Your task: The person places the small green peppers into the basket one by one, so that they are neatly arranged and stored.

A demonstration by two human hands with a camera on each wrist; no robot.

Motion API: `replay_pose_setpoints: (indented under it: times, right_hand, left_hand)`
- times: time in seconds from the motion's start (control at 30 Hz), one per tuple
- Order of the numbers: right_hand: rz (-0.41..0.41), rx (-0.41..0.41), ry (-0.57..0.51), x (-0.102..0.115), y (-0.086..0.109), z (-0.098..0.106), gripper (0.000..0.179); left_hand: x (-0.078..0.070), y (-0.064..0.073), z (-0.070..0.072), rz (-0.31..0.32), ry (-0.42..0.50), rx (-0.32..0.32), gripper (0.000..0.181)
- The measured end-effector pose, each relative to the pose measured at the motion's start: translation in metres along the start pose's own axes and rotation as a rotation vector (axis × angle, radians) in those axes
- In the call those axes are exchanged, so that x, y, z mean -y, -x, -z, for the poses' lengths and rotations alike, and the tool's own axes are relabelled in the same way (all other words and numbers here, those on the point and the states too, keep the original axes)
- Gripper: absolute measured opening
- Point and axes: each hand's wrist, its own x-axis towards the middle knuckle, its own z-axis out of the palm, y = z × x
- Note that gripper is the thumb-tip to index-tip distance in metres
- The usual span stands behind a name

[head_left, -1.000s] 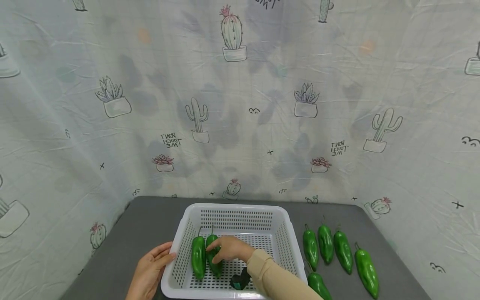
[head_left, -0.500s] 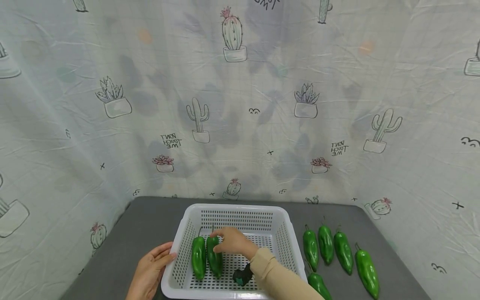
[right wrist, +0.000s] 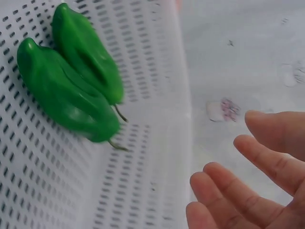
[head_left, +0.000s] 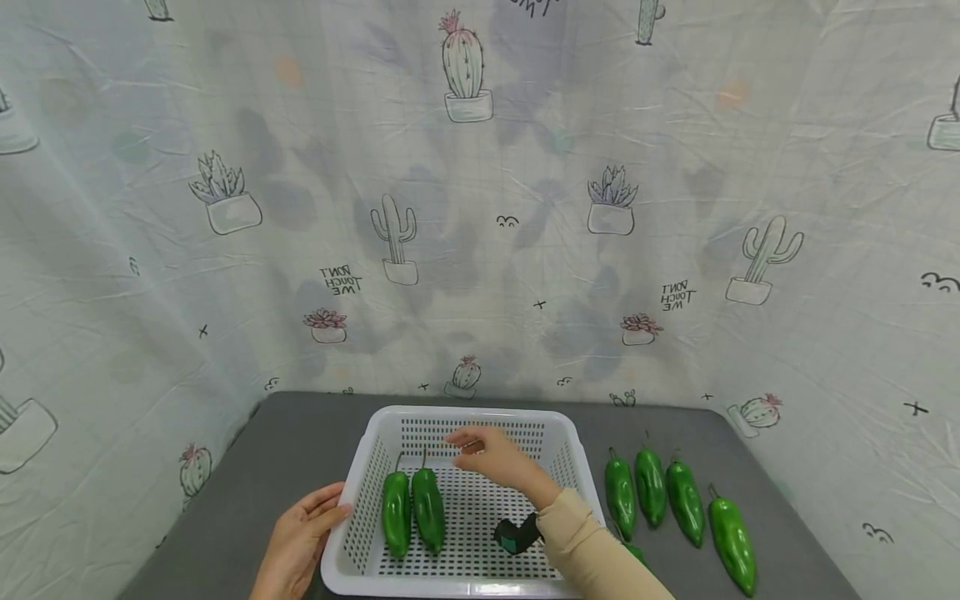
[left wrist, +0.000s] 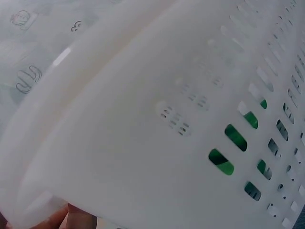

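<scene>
Two green peppers lie side by side at the left inside a white perforated basket [head_left: 480, 588]: a left pepper [head_left: 396, 515] and a right pepper [head_left: 428, 510]. My left hand [head_left: 300, 533] grips the basket's left rim; in the left wrist view only a few fingers [left wrist: 81, 218] show under the rim. Above the basket floor, to the right of the peppers, my right hand [head_left: 491, 454] holds nothing. Its fingers are relaxed and apart in the right wrist view, where both peppers show with their stems towards the hand.
On the dark table [head_left: 292, 433], right of the basket, several more green peppers [head_left: 685, 500] lie in a loose row. One pepper [head_left: 636, 553] near the basket's front right is mostly hidden by the sleeve. A printed curtain [head_left: 480, 250] hangs behind the table.
My right hand has left the right pepper in the basket and moved up and to the right. That pepper now lies beside the left one. My left hand stays on the rim.
</scene>
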Motion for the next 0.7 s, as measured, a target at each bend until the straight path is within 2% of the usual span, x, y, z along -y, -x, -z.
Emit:
replay_pose_setpoints:
  times: [0.2,0.47,0.7]
  right_hand:
    - [0.056,-0.098,0.024,0.005,0.017,0.03,0.033]
    - [0.083,-0.227,-0.053,0.008,0.046,0.062,0.038]
    - [0.097,-0.399,-0.129,0.003,0.083,0.078,0.04]
  left_hand:
    - [-0.001,-0.001,0.001,-0.01,-0.014,-0.001,0.062]
    - [-0.001,0.0,-0.001,-0.016,-0.009,-0.011,0.062]
    - [-0.001,0.002,-0.002,-0.019,-0.012,-0.011,0.061]
